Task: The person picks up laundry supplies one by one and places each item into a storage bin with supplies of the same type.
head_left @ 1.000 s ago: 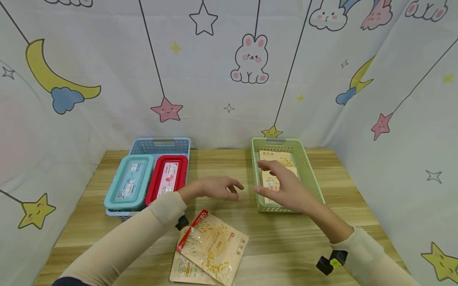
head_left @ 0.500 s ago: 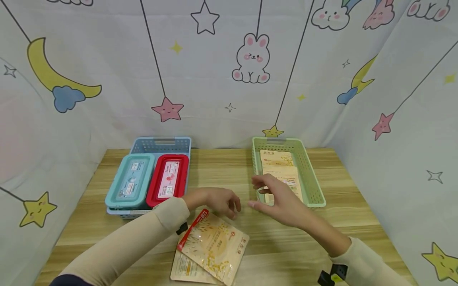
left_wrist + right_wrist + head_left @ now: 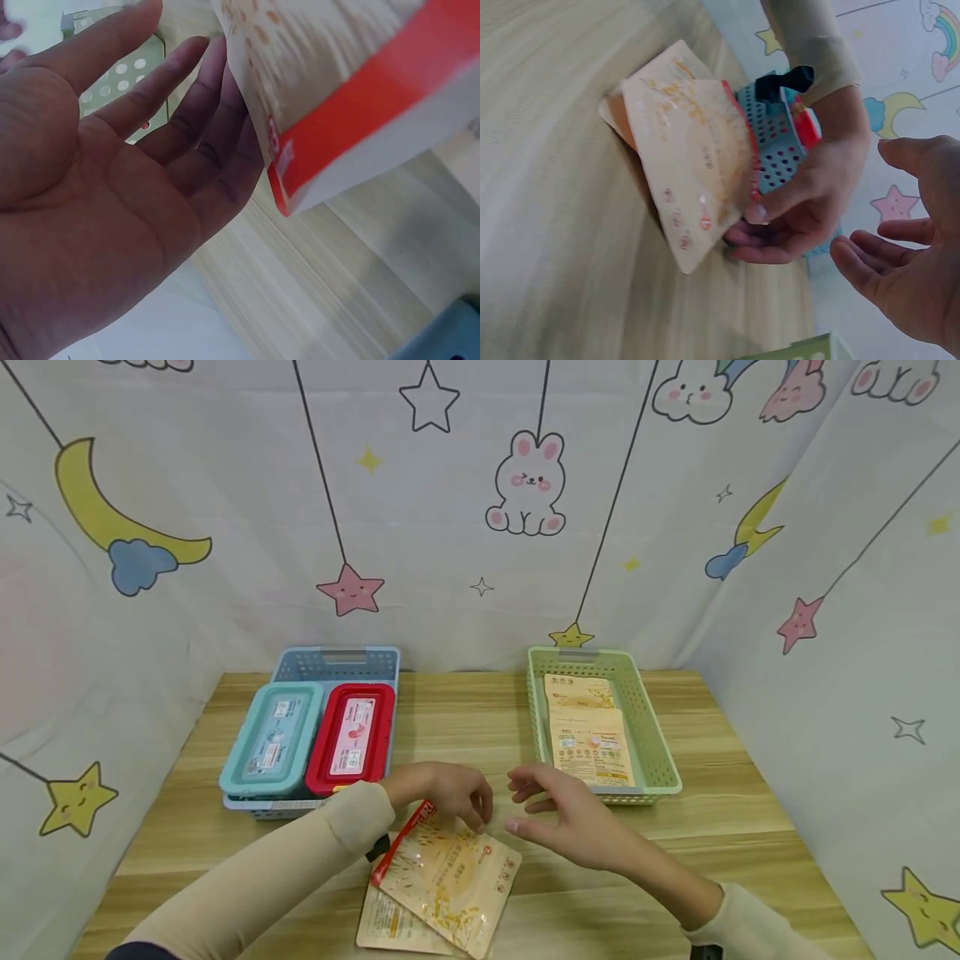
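Note:
Two flat beige pouches lie overlapped on the table. The upper pouch (image 3: 453,885) has a red top strip and grain pictures, and it covers much of the lower pouch (image 3: 393,927). My left hand (image 3: 442,789) is at the upper pouch's far edge. In the left wrist view its fingers (image 3: 202,142) are gently bent against the edge of that pouch, with the thumb held apart. My right hand (image 3: 566,818) hovers just right of the pouches, its fingers loosely bent and holding nothing.
A blue basket (image 3: 337,670) at the back left carries a teal-lidded box (image 3: 273,743) and a red-lidded box (image 3: 352,739). At the back right, a green basket (image 3: 656,752) contains beige pouches (image 3: 592,747). A patterned curtain (image 3: 450,527) encloses the table.
Both hands have come nearer to me. My left hand has moved down to the upper pouch's edge; my right hand has moved away from over the green basket toward the pouches.

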A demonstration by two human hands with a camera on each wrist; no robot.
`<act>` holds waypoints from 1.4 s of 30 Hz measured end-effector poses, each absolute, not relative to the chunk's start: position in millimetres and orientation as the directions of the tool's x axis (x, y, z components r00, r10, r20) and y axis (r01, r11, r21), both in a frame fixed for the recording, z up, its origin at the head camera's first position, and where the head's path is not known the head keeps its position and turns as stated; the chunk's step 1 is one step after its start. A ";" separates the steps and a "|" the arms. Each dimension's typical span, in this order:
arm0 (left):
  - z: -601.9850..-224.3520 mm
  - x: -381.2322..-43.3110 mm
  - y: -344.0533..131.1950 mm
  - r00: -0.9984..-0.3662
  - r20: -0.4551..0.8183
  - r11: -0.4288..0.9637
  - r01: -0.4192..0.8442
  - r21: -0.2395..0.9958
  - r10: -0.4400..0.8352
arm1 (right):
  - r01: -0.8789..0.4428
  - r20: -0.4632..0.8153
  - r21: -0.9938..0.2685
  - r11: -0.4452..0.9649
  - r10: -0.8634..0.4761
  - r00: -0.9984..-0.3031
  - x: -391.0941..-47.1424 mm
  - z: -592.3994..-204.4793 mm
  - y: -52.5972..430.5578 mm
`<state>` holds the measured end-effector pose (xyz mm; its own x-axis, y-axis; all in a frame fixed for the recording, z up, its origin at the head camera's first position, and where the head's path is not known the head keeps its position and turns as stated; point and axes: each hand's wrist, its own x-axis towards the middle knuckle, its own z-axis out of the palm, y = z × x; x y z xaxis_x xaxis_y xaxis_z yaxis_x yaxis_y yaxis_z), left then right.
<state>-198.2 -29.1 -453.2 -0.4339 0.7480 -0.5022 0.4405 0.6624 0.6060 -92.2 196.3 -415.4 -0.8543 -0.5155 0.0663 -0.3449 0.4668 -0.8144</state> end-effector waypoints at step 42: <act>-449.4 -196.6 -33.0 -0.318 -0.489 0.582 0.385 0.716 0.812 | 0.005 -0.191 -0.936 0.351 -0.499 -0.845 -77.5 -487.7 202.5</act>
